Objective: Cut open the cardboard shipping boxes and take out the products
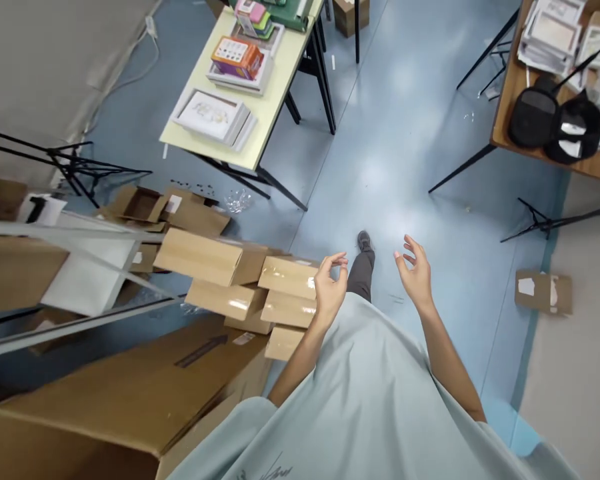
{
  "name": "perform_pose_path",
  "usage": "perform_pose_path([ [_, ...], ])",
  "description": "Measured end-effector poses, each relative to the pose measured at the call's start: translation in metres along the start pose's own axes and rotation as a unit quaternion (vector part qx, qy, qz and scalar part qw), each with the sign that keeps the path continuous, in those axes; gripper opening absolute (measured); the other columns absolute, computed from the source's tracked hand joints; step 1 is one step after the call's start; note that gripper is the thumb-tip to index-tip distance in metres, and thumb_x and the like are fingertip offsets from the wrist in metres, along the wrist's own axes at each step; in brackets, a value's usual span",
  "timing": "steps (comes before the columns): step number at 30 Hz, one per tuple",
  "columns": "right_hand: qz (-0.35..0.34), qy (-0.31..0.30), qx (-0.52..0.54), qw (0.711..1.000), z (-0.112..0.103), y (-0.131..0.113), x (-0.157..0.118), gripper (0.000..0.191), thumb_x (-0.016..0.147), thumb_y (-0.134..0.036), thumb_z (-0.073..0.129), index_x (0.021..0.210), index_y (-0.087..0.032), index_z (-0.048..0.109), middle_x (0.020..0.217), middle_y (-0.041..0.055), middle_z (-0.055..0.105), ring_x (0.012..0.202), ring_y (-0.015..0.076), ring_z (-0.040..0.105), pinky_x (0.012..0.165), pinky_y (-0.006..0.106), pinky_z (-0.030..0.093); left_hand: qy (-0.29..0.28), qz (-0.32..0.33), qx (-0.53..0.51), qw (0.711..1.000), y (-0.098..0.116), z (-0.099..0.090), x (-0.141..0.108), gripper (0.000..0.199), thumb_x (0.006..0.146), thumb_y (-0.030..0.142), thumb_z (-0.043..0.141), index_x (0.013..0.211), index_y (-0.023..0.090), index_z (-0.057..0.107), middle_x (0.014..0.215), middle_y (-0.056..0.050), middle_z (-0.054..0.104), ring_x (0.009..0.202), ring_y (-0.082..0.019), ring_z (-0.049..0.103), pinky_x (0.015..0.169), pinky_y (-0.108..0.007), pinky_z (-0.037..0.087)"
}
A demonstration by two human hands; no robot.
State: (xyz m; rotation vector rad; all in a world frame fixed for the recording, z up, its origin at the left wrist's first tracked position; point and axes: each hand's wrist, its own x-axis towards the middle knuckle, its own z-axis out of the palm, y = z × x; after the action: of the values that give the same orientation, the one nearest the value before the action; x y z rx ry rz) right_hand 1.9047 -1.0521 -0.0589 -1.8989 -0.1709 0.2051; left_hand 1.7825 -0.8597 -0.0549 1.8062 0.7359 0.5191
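Observation:
My left hand [331,287] hangs in the air in front of my body, fingers loosely curled and a gap showing between them and the thumb. It holds nothing. In view it overlaps the edge of the stacked small cardboard boxes [287,307]; whether it touches them I cannot tell. Over the blue floor [375,160] my right hand [416,275] is raised, its fingers spread and bent a little, also with nothing in it. Between the hands, one dark shoe [364,241] shows below.
A pale yellow table [253,133] ahead left carries white boxes [215,117] and an orange box [237,57]. At right stands a brown table [503,127] with a black case [535,117]. A large open carton [130,393] is close at lower left. A small carton [544,292] lies by the right wall.

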Motion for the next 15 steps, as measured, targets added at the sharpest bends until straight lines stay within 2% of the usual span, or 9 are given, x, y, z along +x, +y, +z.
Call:
perform_pose_path([
  [2,0.010,0.005,-0.005,1.000,0.010,-0.009,0.077,0.060,0.104,-0.054,0.072,0.158,-0.028,0.069,0.159,0.0172,0.069,0.138,0.0311,0.072,0.111,0.053,0.067,-0.002,-0.001,-0.002,1.000,0.010,0.028,0.075,0.026,0.105,0.025,0.063,0.124,0.022,0.079,0.110,-0.008,0.081,0.107,-0.023,0.079,0.106,-0.039,0.063],
  [4,0.024,0.015,-0.008,1.000,0.016,-0.023,0.150,0.063,0.102,-0.056,0.072,0.157,-0.026,0.068,0.159,0.0188,0.069,0.137,0.0321,0.072,0.110,0.054,0.067,-0.011,0.009,-0.006,1.000,0.030,0.054,0.151,0.024,0.105,0.026,0.063,0.123,0.021,0.079,0.112,-0.008,0.081,0.107,-0.023,0.079,0.106,-0.039,0.063],
  [11,0.026,0.066,-0.003,0.997,0.028,-0.088,0.383,0.063,0.103,-0.057,0.072,0.158,-0.027,0.067,0.161,0.0190,0.068,0.141,0.0333,0.071,0.112,0.055,0.066,-0.041,0.056,-0.017,0.997,0.121,0.141,0.406,0.024,0.107,0.029,0.067,0.125,0.021,0.080,0.110,-0.008,0.083,0.106,-0.022,0.080,0.103,-0.037,0.064],
  [15,0.052,0.080,0.021,0.995,0.047,-0.097,0.519,0.065,0.100,-0.058,0.075,0.156,-0.025,0.068,0.162,0.0198,0.068,0.142,0.0347,0.071,0.113,0.058,0.065,-0.048,0.057,-0.006,0.997,0.145,0.201,0.544,0.023,0.106,0.031,0.069,0.125,0.023,0.080,0.109,-0.007,0.083,0.105,-0.022,0.080,0.104,-0.040,0.065],
])
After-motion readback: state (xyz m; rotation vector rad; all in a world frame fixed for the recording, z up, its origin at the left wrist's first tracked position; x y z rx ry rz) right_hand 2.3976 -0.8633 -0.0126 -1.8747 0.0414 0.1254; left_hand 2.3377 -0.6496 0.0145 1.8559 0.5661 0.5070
